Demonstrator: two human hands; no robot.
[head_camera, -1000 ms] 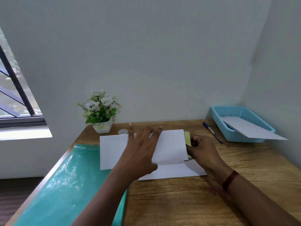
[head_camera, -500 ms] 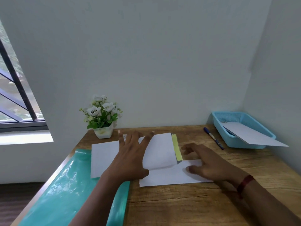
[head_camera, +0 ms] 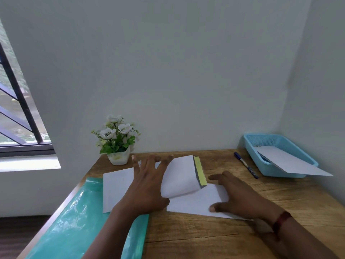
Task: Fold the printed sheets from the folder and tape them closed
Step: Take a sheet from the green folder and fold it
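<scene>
1. a wooden table (head_camera: 205,240) fills the corner of a pale-walled room, with a barred window (head_camera: 16,116) to the left.
2. a teal folder (head_camera: 74,221) lies along the table's left edge, glossy and crinkled, and its far end sits under the sheet's left part.
3. the white sheet (head_camera: 194,202) lies at the middle of the table, between the folder and the pen, with its long axis running left to right. its visible faces are plain white, and no print can be made out. an upper flap is turned over the lower layer and bulges in a soft, uncreased curl that opens toward the near edge.
4. the left hand (head_camera: 147,186) lies palm down on the flap's left part, fingers straight and spread and pointing to the far wall, pressing the paper and gripping nothing.
5. the right hand (head_camera: 240,199) rests flat on the sheet's lower layer at its right end, fingers extended to the left toward the tape and the thumb near the front edge; it holds nothing. a dark red band (head_camera: 280,219) circles its wrist.
6. a blue tray (head_camera: 276,172) stands in the far right corner, and a loose white page (head_camera: 291,161) in it juts out over the near right rim.
7. a potted plant (head_camera: 116,139) with white flowers stands against the wall, just beyond the sheet's far left corner.
8. a strip of yellow tape (head_camera: 200,171) runs along the flap's right edge, far to near.
9. a blue pen (head_camera: 246,167) lies between the sheet and the tray, pointing diagonally far-left to near-right.
</scene>
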